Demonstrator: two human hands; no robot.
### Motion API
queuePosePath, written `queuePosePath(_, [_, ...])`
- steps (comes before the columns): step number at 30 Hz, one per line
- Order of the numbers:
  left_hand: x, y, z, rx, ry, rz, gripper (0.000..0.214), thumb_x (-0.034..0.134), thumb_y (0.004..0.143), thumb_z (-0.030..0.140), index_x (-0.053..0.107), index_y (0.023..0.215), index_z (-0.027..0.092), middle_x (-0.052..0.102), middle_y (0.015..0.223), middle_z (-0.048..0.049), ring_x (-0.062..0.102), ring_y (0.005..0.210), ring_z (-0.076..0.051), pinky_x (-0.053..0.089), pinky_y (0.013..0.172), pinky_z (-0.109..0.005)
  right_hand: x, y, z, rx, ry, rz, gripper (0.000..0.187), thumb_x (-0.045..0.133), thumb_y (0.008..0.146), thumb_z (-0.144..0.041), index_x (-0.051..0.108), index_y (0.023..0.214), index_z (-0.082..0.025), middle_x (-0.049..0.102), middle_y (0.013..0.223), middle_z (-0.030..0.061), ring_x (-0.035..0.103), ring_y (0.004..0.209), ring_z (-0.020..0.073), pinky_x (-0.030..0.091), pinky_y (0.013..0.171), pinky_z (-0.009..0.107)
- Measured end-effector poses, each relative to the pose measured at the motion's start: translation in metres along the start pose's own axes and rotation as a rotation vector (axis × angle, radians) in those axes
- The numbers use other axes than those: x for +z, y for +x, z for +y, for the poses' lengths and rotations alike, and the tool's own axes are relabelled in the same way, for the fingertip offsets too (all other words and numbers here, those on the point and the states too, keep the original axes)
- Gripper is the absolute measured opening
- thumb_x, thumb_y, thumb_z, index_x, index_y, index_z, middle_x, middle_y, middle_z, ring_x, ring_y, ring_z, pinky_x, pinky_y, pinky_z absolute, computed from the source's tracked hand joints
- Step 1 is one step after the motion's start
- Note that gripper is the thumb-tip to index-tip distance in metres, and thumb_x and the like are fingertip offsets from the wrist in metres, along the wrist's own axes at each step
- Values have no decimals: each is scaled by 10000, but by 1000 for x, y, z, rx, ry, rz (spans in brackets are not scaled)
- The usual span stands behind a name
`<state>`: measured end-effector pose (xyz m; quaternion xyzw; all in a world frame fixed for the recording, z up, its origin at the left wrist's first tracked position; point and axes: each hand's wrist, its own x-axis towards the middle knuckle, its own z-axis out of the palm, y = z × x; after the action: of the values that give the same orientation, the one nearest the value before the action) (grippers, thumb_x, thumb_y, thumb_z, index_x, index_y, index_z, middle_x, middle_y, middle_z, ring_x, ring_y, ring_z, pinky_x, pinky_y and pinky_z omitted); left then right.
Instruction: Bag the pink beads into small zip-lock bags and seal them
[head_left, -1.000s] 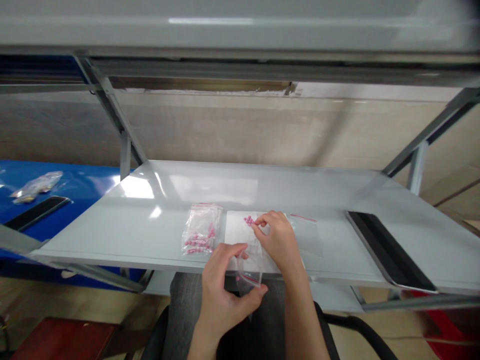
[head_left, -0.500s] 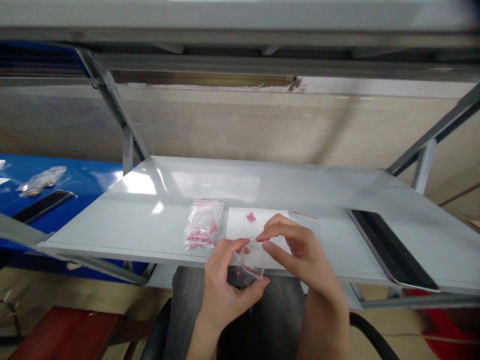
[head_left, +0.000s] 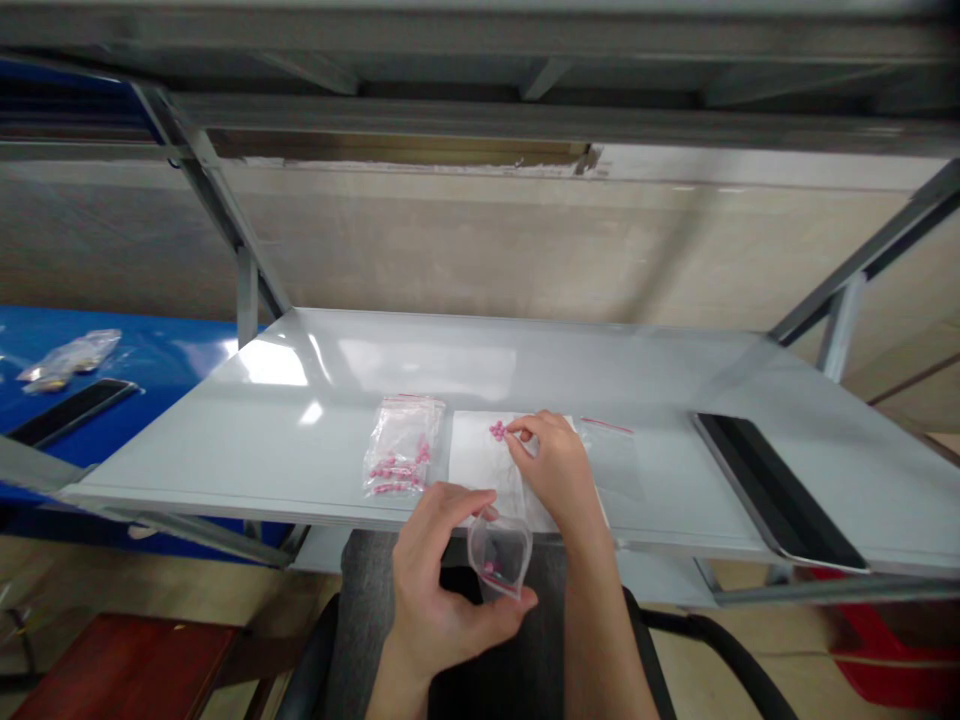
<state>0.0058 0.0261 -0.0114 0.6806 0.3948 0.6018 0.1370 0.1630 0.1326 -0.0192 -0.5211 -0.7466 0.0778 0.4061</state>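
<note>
Bag (head_left: 499, 556): small, clear, a few pink beads inside, held in front of the desk (head_left: 300, 420) edge, above the lap.
Left hand (head_left: 442, 570): grip clenched on the bag, fingers and thumb around it.
Right hand (head_left: 551, 470): fingertips (head_left: 521, 428) pinched together just beside a cluster of pink beads (head_left: 497, 430) on white paper (head_left: 480, 470); whether they hold a bead is unclear.
Nearby: clear bag of pink beads (head_left: 401, 445) left of the paper, flat clear bag (head_left: 611, 465) right of it.
</note>
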Motion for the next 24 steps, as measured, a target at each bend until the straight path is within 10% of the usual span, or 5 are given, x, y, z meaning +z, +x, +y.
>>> queuePosePath(9, [0,4,1,-31,63,-11,455,760,800,406,614,1180,204,680,914,-40,655,815,-195,541,722,-326,-13,3,-12,1,78,45,87,673,815,-125,714,774,-190,637,722,38,575,717,217,449,709,346])
queuePosePath(17, [-1,3,-1,-103,137,-18,448,760,780,324,603,1189,229,701,974,-32,687,869,-198,553,756,-316,-65,-9,-43,-119,776,-264,103,726,857,-159,761,895,-248,653,796,7,614,769,171,484,714,315])
queuePosePath(24, [-1,3,0,-101,154,-6,440,758,782,309,611,1188,224,694,922,-17,681,821,-187,551,751,-313,-41,-5,-26,-19,496,-111,113,658,906,-214,765,875,-229,671,764,18,596,712,177,470,665,311])
